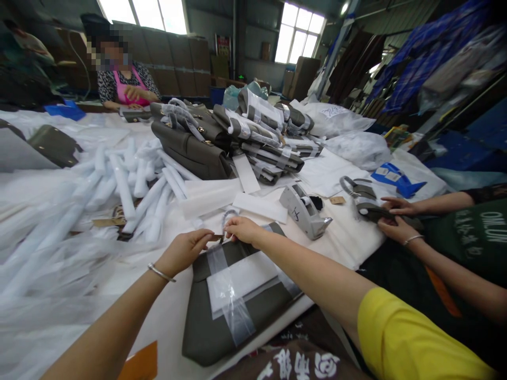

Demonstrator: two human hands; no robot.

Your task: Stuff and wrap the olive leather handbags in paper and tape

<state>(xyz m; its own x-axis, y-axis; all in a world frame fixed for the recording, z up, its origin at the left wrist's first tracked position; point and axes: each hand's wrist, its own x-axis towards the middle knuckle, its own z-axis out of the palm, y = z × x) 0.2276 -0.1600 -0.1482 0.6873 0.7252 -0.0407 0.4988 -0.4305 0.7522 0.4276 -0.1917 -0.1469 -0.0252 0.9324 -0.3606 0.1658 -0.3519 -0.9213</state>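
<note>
An olive-grey handbag lies flat before me, its white paper sheet held down by clear plastic strips. At its top edge my left hand is closed, thumb and fingers pinching a small brown tag. My right hand is closed in a pinch just beside it, at the base of the plastic-wrapped handle. What exactly those right fingers grip is hidden. A grey tape dispenser stands to the right of the bag, and white paper strips lie behind it.
Several white rolls are heaped at left. Wrapped olive bags are piled behind. On the right, a co-worker's hands hold another bag. A person in a pink apron sits across the table. An orange piece lies near the front.
</note>
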